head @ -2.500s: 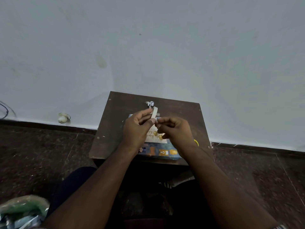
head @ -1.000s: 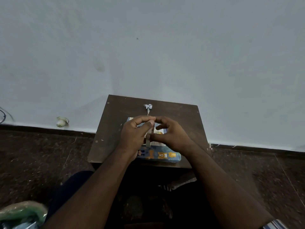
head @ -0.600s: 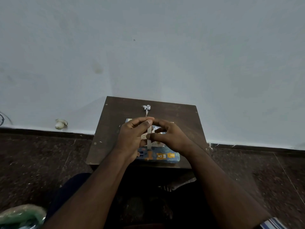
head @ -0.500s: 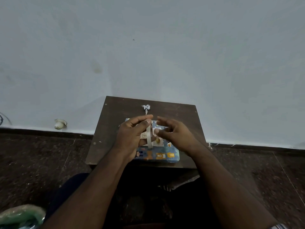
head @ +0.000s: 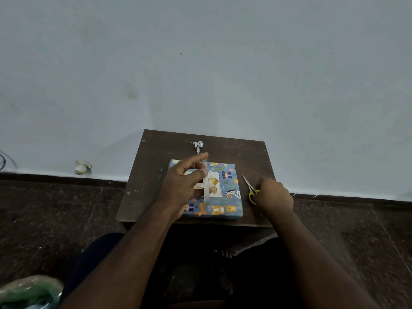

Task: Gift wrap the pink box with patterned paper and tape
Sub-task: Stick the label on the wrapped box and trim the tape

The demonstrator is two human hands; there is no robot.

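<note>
wrapped box (head: 219, 195) in blue animal-print paper lies flat on a small dark wooden surface (head: 156, 175), directly under the person's left hand (head: 181, 186) and just to the left of the right hand (head: 273, 197). the left hand hovers over the left half of the box with index finger stretched forward past the box's far edge, while thumb and another finger pinch the top of a strip of pale tape (head: 206, 190); the strip hangs straight down across the box's top toward its near edge. whether its lower end touches the paper cannot be told. beside the strip, on the box's top, sits a pale card or label (head: 215, 185) with golden round shapes printed on it.

the right hand rests on the surface to the right of the box, apart from it, fingers curled around the yellow handles of a pair of scissors (head: 250, 188). the blades point away from the person and toward the box's far right corner, and look nearly together.

beyond the left fingertips, near the far edge of the surface, lies a small crumpled scrap of paper (head: 198, 145). a green plastic bag (head: 29, 291) lies on the floor well to the left of the left forearm, and a small pale object (head: 81, 167) sits where the floor meets the wall.
</note>
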